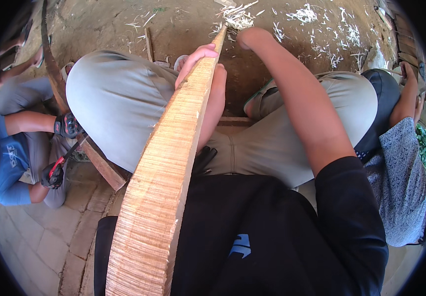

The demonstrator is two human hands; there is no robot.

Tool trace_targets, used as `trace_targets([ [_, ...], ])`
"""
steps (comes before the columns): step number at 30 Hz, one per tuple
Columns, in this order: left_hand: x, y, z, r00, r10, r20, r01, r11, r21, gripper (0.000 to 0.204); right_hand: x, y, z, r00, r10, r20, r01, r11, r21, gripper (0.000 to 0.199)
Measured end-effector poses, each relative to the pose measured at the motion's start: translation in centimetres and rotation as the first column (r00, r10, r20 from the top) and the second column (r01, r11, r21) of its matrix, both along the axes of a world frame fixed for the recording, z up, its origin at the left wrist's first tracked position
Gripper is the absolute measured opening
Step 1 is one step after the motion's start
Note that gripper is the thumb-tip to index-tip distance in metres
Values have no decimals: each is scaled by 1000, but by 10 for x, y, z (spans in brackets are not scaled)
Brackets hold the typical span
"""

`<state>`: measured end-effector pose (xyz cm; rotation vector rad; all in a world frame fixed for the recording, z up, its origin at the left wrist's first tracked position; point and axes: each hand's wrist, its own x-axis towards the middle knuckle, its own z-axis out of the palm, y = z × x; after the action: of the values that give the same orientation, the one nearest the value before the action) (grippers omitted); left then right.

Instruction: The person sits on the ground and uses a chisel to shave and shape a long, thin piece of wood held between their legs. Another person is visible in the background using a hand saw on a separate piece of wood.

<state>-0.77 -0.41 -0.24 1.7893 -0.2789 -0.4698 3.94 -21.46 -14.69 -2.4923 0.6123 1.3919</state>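
Note:
A long pale wooden plank (161,172) with a ridged, rough-cut face runs from the lower edge, up past my left side, to a narrow far end. Near that far end my left hand (198,64) is wrapped around it, fingers over the left edge and the rest of the hand along the right edge. My right hand (253,38) is closed just right of the plank's tip, at the end of my outstretched arm. Its fingers curl out of sight, so anything inside them is hidden. Curled wood shavings (238,18) lie on the ground beyond both hands.
On the left a co-worker's black-gloved hand (52,175) holds a red-handled tool beside another dark wooden strip (99,163). A person in patterned cloth (400,187) sits close on my right. More shavings (304,15) litter the dirt floor; paving tiles (40,237) lie lower left.

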Motion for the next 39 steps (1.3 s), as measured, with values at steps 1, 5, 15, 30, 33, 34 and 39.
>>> trace_targets([
  [1, 0, 0, 0, 1000, 9, 4, -9, 1000, -10, 25, 0, 4, 2, 999, -28, 18, 28, 1000, 11, 35],
  [5, -1, 0, -1, 1000, 15, 17, -15, 1000, -16, 26, -6, 9, 2, 989, -124, 84, 122, 992, 35, 35],
  [15, 0, 3, -8, 999, -4, 43, 5, 999, -33, 31, -14, 23, 3, 911, -366, 192, 374, 928, -7, 38],
  [30, 0, 5, 1, 999, 23, -27, -24, 1000, -15, 26, -1, 28, -19, 887, -421, 188, 426, 905, 17, 37],
  [33, -1, -1, -3, 999, 48, 27, -46, 997, -64, 27, -2, 14, -57, 881, -417, 226, 428, 904, 1, 38],
  [34, 0, -4, -3, 998, 47, 38, -44, 996, -82, 27, 3, -2, -68, 910, -371, 184, 370, 928, 39, 39],
  [39, 2, 5, -12, 986, -36, 164, 34, 999, 12, 27, -2, -5, -81, 972, -136, 192, 123, 989, 75, 33],
])
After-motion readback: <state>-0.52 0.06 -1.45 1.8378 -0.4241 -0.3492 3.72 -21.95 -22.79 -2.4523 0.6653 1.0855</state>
